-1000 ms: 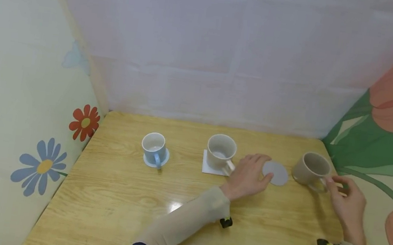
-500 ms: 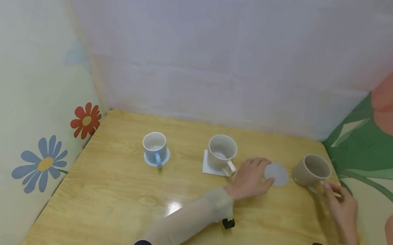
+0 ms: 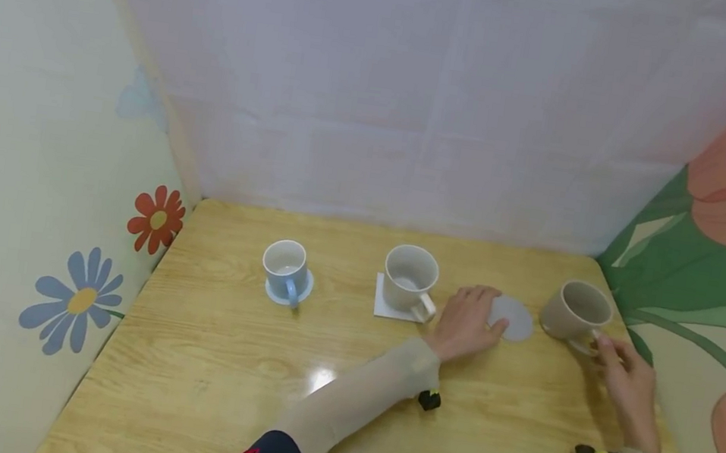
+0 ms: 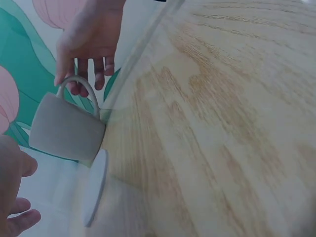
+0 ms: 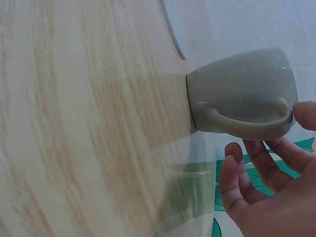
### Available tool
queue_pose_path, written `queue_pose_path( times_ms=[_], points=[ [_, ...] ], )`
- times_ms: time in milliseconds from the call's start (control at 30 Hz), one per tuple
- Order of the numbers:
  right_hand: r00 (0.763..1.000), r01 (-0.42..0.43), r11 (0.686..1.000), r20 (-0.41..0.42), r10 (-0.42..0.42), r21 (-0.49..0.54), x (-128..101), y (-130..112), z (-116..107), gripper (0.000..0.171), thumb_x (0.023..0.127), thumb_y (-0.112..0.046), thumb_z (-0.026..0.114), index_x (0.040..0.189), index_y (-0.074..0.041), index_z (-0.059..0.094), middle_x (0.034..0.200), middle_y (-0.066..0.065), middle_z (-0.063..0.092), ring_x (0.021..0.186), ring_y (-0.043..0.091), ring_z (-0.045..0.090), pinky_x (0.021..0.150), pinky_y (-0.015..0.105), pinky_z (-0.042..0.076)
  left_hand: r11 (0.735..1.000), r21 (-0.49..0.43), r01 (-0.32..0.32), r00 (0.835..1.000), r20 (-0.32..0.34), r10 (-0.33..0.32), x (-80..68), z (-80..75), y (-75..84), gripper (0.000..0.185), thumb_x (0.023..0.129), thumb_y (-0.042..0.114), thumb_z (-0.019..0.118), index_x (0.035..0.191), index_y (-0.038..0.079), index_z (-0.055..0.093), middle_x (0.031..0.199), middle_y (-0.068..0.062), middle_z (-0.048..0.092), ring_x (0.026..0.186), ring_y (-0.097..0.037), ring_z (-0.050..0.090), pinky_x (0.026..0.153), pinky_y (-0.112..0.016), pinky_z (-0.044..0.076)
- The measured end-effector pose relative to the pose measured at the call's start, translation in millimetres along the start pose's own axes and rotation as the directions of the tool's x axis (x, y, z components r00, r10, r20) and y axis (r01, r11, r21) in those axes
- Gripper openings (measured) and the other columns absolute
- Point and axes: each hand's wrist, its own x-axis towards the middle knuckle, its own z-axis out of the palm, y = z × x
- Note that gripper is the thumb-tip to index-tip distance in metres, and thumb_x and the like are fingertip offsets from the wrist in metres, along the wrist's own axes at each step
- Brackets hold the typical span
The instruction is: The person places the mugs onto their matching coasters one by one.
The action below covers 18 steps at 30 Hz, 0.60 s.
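A beige mug (image 3: 572, 309) stands on the wooden table (image 3: 214, 360) at the far right, its handle turned toward me. My right hand (image 3: 622, 372) is at that handle. In the right wrist view the thumb touches the handle's end and the fingers (image 5: 269, 163) lie loosely just under it, not wrapped round the mug (image 5: 242, 89). A flat grey round coaster (image 3: 512, 319) lies just left of the mug. My left hand (image 3: 469, 323) rests flat on the table with straight fingers touching the coaster's left edge. The left wrist view shows the coaster (image 4: 94, 190) beside the mug (image 4: 64, 128).
A cream mug (image 3: 409, 271) stands on a white square coaster (image 3: 383, 306) at the table's middle back. A blue mug (image 3: 285, 262) sits on a blue round coaster further left. Flowered walls close in on the left and right, and a white curtain hangs behind.
My right hand has shifted slightly left, closer to the beige mug's handle. The left hand has stayed by the grey coaster.
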Motion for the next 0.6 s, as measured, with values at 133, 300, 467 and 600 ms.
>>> queue_pose_path(
  times_ms=[133, 300, 467, 600],
  points=[
    [1.000, 0.005, 1.000, -0.007, -0.005, -0.002, 0.9, 1.4, 2.2, 0.021, 0.111, -0.037, 0.059, 0.112, -0.021, 0.073, 0.094, -0.034, 0.068, 0.081, -0.009, 0.065, 0.069, 0.009, 0.054, 0.999, -0.043, 0.018, 1.000, 0.013, -0.018, 3.8, 5.6, -2.7, 0.055, 0.108, 0.045, 0.058, 0.155, 0.015, 0.052, 0.158, 0.000, 0.056, 0.144, -0.018, 0.053, 0.121, -0.034, 0.043],
    [0.999, 0.037, 0.999, -0.001, -0.037, -0.030, 0.2, 2.9, 5.1, 0.024, 0.113, -0.037, 0.054, 0.115, -0.022, 0.072, 0.097, -0.037, 0.065, 0.084, -0.012, 0.063, 0.070, 0.009, 0.053, 0.997, -0.069, 0.044, 0.999, 0.033, -0.042, 6.6, 12.1, -7.5, 0.057, 0.108, 0.046, 0.059, 0.156, 0.015, 0.051, 0.159, 0.001, 0.055, 0.147, -0.016, 0.050, 0.125, -0.032, 0.038],
    [0.997, 0.082, 0.996, 0.008, -0.082, 0.028, -0.6, 4.0, 8.7, 0.025, 0.114, -0.030, 0.051, 0.114, -0.022, 0.075, 0.097, -0.035, 0.068, 0.084, -0.012, 0.066, 0.071, 0.009, 0.053, 0.997, -0.053, 0.047, 0.998, 0.040, -0.045, 8.0, 21.1, -13.0, 0.060, 0.107, 0.045, 0.060, 0.158, 0.015, 0.048, 0.162, 0.001, 0.052, 0.150, -0.016, 0.047, 0.127, -0.032, 0.035],
    [0.996, 0.081, 0.986, 0.031, -0.086, 0.144, -0.1, 3.4, 13.2, 0.029, 0.115, -0.030, 0.050, 0.109, -0.019, 0.077, 0.094, -0.028, 0.074, 0.083, -0.007, 0.069, 0.071, 0.010, 0.054, 0.994, -0.086, 0.068, 0.996, 0.057, -0.063, 9.7, 28.8, -16.9, 0.063, 0.106, 0.046, 0.064, 0.158, 0.016, 0.049, 0.162, 0.003, 0.053, 0.150, -0.019, 0.047, 0.128, -0.036, 0.035]
  ],
)
